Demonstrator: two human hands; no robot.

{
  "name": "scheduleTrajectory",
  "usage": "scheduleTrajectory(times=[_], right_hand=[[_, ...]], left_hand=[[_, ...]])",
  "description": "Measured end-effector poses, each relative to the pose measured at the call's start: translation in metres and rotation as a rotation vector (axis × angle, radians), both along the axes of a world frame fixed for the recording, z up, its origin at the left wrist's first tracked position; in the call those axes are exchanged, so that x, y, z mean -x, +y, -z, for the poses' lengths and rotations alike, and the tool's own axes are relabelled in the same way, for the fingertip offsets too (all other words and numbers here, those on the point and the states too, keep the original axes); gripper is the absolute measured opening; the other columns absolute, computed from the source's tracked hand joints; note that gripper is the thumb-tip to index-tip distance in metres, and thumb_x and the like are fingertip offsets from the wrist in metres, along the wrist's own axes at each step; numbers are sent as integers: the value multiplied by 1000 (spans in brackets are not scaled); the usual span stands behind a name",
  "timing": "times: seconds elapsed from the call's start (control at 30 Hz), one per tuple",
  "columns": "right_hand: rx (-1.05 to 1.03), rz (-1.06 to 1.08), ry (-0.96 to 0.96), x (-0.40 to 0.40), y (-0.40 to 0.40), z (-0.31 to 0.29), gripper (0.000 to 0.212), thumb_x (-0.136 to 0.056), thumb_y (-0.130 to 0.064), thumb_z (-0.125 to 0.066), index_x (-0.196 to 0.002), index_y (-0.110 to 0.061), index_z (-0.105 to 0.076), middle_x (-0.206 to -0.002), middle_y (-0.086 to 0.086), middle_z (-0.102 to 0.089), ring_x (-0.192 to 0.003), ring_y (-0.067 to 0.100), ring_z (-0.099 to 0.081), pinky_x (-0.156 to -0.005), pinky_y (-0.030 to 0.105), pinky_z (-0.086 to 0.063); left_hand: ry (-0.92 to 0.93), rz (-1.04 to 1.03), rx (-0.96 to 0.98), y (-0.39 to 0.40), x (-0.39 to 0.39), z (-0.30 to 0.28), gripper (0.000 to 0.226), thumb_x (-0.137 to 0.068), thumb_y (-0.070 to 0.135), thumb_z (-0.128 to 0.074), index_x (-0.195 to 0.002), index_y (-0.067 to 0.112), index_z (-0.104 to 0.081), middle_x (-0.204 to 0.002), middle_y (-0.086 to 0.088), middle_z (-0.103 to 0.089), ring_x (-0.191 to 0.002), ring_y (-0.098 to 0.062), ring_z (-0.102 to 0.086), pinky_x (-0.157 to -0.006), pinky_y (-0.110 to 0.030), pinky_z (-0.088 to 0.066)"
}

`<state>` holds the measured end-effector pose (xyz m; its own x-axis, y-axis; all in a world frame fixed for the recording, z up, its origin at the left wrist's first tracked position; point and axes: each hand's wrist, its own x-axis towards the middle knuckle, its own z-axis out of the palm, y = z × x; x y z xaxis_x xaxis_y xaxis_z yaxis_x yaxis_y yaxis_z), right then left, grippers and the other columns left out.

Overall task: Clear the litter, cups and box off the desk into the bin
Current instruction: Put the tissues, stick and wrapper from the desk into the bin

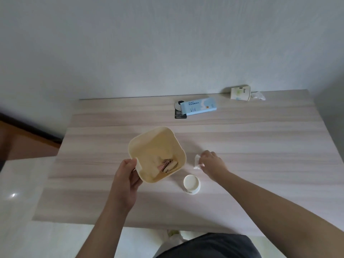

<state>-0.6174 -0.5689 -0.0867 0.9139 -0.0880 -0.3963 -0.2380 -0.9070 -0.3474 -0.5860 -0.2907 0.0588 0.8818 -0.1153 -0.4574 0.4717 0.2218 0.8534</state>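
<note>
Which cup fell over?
The printed paper cup at the desk's far edge lies on its side; the white cup near the yellow bin stands upright.

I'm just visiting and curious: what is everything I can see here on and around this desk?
bin: one, cream, middle of the desk, some litter inside
white tissue: one, under the right hand
white cup: one, upright, near edge, right of the bin
blue box: one, lying flat near the wall
black card: one, partly under the blue box
paper cup: one, pale, on its side, far right corner
crumpled tissue: one, white, beside that paper cup
desk: one, pale wood
left hand: grip on the bin's rim
right hand: closing on the white tissue
</note>
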Motion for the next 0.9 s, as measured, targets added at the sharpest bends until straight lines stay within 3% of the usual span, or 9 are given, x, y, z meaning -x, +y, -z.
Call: scheduleTrajectory(times=[0.1, 0.2, 0.3, 0.47, 0.57, 0.67, 0.9], right_hand=[[-44, 77, 26, 2, 3, -1, 21, -90, -19, -54, -110, -24, -61, -118, 2, -53, -100, 27, -58, -79, 34, -46], [-134, 235, -16, 5, 6, -10, 18, -88, -18, -55, -107, -21, -56, -105, 2, -62, -90, 25, -60, -68, 29, -44], [-320, 425, -213, 7, 15, -38, 12, -86, -21, -62, -97, -16, -59, -87, -1, -62, -76, 19, -56, -55, 17, -37], [-439, 516, -580, 2, 42, -113, 11, -83, -26, -69, -81, -20, -61, -75, -9, -59, -69, 2, -54, -60, 7, -38], [-470, 480, -758, 9, 56, -153, 7, -82, -15, -71, -82, -16, -64, -77, -4, -62, -70, 9, -56, -63, 10, -41], [-452, 342, -861, 18, 69, -179, 8, -79, -8, -72, -84, -12, -67, -78, -1, -62, -69, 10, -56, -65, 14, -45], [-356, 56, -786, 26, 106, -175, 18, -82, -15, -67, -99, -19, -69, -92, -6, -65, -69, 8, -58, -63, 18, -45]], left_hand=[[-9, 8, -23, 9, 1, -4, 26, -82, 27, -57, -68, 18, -36, -45, 10, -27, -40, -5, -26, -44, -18, -32], [-19, 11, -56, 14, 6, -5, 25, -90, 18, -56, -71, 18, -39, -46, 9, -28, -40, -6, -25, -45, -18, -30], [-21, -7, -47, 20, 9, -3, 25, -95, 15, -50, -73, 18, -39, -47, 9, -27, -40, -5, -25, -43, -18, -29], [-1, 4, -78, 25, 10, 1, 19, -88, 23, -57, -77, 17, -43, -50, 9, -30, -43, -6, -29, -55, -26, -31], [4, 30, -133, 22, 10, 0, 18, -89, 25, -59, -83, 14, -47, -51, 7, -32, -48, -9, -30, -57, -27, -30], [0, 54, -135, 18, 15, -3, 15, -95, 20, -54, -85, 12, -46, -47, 11, -33, -43, -5, -29, -47, -21, -27], [17, 120, -89, 16, 23, -3, 15, -95, 20, -55, -84, 12, -47, -45, 10, -34, -40, -4, -28, -49, -24, -23]])
